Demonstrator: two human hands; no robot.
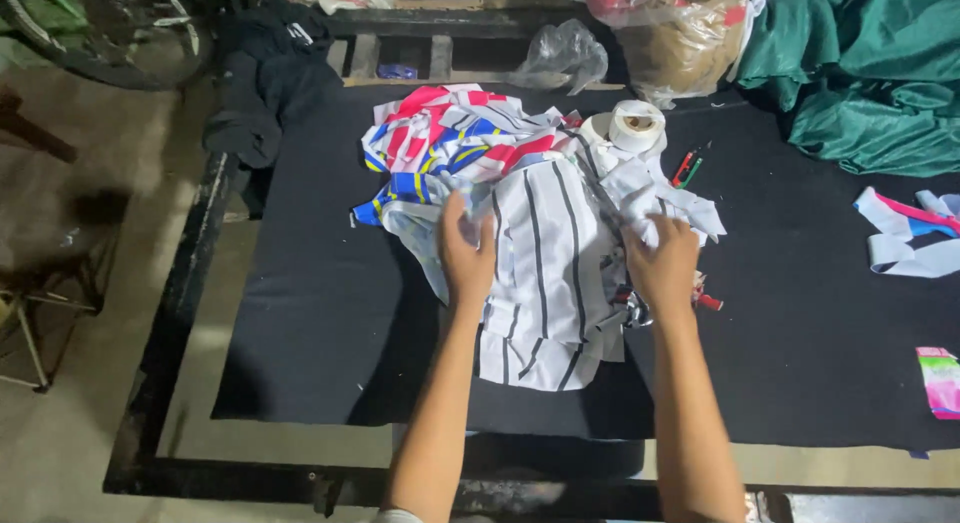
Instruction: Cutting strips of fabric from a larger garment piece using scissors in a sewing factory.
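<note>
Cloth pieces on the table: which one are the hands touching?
The white cloth with dark stripes, under both hands. The red-blue-yellow cloth lies behind it, and the green cloth is far off right.

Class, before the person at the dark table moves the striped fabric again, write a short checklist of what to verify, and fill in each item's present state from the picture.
1. Left hand has hold of the striped white fabric: ok, fingers rest on its left edge.
2. Right hand has hold of the fabric: ok, fingers are on its right side.
3. Striped fabric lies free of the multicoloured cloth: not ok, they overlap.
4. Roll of white tape is clear of the pile: not ok, it touches the pile.
5. Red and green pens are clear of the fabric: cannot tell.
6. Small things under the right hand's wrist: cannot tell what they are.
</note>
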